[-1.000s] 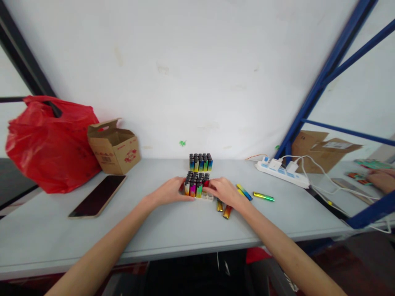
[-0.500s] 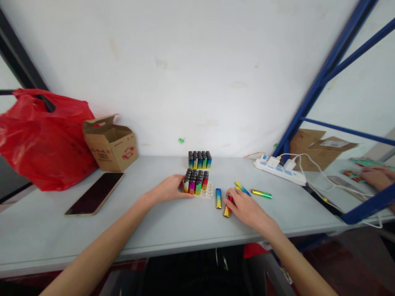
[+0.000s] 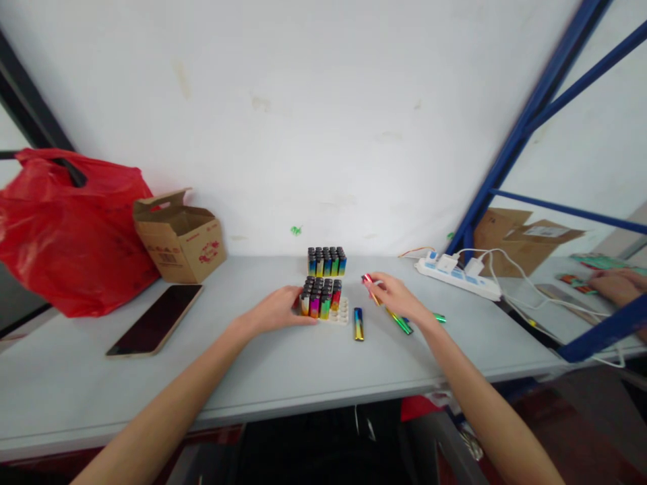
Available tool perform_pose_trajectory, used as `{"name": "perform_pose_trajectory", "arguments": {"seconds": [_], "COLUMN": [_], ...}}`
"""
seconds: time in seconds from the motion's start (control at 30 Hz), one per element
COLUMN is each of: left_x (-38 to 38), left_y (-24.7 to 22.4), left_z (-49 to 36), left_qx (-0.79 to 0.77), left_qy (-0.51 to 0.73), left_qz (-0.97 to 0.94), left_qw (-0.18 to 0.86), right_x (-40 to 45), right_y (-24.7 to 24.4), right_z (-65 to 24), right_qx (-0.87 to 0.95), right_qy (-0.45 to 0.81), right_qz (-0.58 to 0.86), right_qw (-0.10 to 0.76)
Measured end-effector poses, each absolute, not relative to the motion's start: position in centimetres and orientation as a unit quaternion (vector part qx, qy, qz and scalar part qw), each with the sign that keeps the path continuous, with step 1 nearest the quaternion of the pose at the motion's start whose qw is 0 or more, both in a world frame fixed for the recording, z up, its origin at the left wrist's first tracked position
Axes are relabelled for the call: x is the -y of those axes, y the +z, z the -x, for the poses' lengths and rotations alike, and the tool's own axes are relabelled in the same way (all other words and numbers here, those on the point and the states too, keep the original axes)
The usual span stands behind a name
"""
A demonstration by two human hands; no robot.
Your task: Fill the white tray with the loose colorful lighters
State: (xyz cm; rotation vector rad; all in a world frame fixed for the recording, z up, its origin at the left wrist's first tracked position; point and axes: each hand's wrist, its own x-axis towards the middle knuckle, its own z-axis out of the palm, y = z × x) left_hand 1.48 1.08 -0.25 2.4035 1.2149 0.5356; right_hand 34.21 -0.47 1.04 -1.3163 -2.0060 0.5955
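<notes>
Several upright lighters [image 3: 314, 304] with black tops stand in a white tray [image 3: 340, 313] whose holes show at its right side. My left hand [image 3: 278, 308] rests at the tray's left edge, thumb and fingers apart around its corner. My right hand [image 3: 394, 295] pinches a red and yellow lighter [image 3: 371, 285], tilted above the table. A blue and yellow lighter [image 3: 358, 325] lies between tray and right hand. Under the right hand and wrist lie a green lighter [image 3: 400, 321] and others, partly hidden. Behind the tray stands a second block of upright lighters [image 3: 327, 263].
On the left are a phone [image 3: 156, 320], an open cardboard box [image 3: 189, 246] and a red plastic bag [image 3: 85, 236]. A power strip [image 3: 459, 276] with white cables lies at the right by a blue frame [image 3: 520, 135]. Another person's hand [image 3: 619, 286] shows beyond it.
My right hand has lifted the red and yellow lighter off the table and moved it up and away from me. A green lighter beneath now shows. My left hand stays put.
</notes>
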Motion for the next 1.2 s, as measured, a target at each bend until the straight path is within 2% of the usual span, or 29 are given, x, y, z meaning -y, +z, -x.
{"name": "perform_pose_trajectory", "arguments": {"seconds": [0.13,0.27,0.47,0.7,0.97,1.2], "left_x": [-1.1,-1.2,-1.2,-1.1,-0.7,-0.8], "left_y": [-0.3,-0.3,-0.5,-0.4,0.3,0.2], "left_z": [-1.4,-1.4,-1.3,-1.3,-1.5,-1.6], "left_qx": [-0.436,-0.435,-0.441,-0.433,-0.423,-0.419], "left_qy": [0.188,0.192,0.183,0.179,0.184,0.186], "left_qz": [-0.855,-0.856,-0.856,-0.859,-0.861,-0.863], "left_qw": [0.207,0.201,0.200,0.204,0.212,0.213], "right_x": [-2.5,-3.3,-2.5,-1.8,-0.7,0.4], "right_y": [2.7,1.9,-0.6,-0.9,-1.1,-0.2], "right_z": [-34.1,-32.8,-31.8,-30.9,-30.2,-29.9], "right_qx": [0.691,0.624,0.652,0.676,0.701,0.778], "right_qy": [0.379,0.436,0.316,0.198,0.149,0.150], "right_qz": [0.420,0.418,0.496,0.533,0.508,0.442], "right_qw": [0.449,0.496,0.478,0.468,0.478,0.421]}}
